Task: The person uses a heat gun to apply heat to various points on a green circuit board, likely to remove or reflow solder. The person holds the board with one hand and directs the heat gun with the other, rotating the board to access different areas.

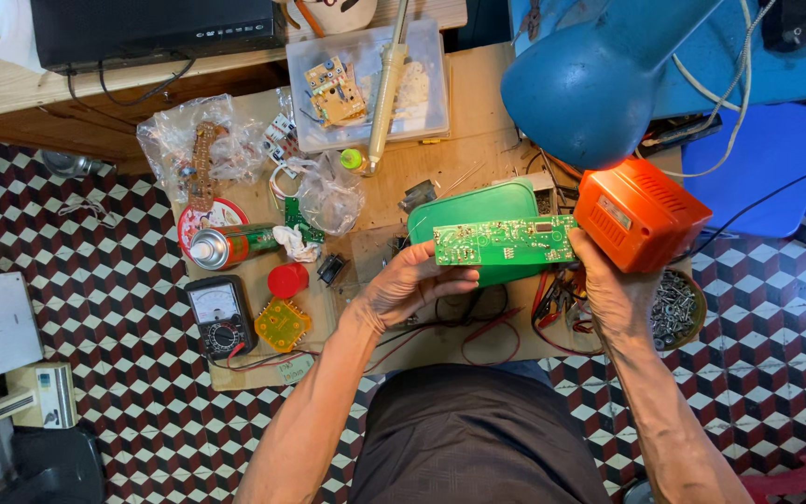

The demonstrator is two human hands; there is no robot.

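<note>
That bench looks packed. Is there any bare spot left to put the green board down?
Barely. One bare strip of wood lies between the clear plastic tray and the green lid. Crowded elsewhere: spray can, red cap and meter on one side, bowl of screws and wires on the other.

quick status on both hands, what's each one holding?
Left hand: closed, fingers pinching the green circuit board at its left end.
Right hand: closed, holding the board's right end beside the orange box.
</note>
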